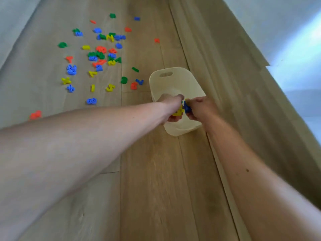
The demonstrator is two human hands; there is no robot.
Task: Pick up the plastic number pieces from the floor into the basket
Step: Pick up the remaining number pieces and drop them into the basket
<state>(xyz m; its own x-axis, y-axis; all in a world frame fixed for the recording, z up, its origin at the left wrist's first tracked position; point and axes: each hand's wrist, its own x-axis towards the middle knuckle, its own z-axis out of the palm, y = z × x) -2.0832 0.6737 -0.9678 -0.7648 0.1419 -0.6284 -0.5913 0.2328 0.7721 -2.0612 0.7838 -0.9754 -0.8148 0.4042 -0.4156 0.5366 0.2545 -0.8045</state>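
**Two handfuls of number pieces held over the basket, most pieces still on the floor**

A wooden floor (156, 171) is seen from above, through a head-worn wide-angle camera. A pale plastic basket (171, 79) with a cut-out handle slot stands on the floor, just beside a raised wooden strip that runs along the right. Both bare forearms are stretched out to meet over the near half of the basket.

The left hand (172, 108) is closed around yellow pieces (178, 112). The right hand (199, 108) is closed around blue pieces (187, 107). The two hands nearly touch. The inside of the basket is mostly hidden by them, so its contents cannot be told.

Dozens of scattered number pieces (100, 54) in red, blue, green and yellow lie to the left of and beyond the basket. The thickest cluster is well apart from it; a red piece (134, 85) and a blue one lie just beside its left wall. An orange-red piece (35, 115) lies alone at the near left.

The step in hand is judged to be the drop: the held pieces are positioned for release into the basket. Next, both hands would need to be opened over the basket and then sent back left to the pile. The task is judged to be at an early stage.
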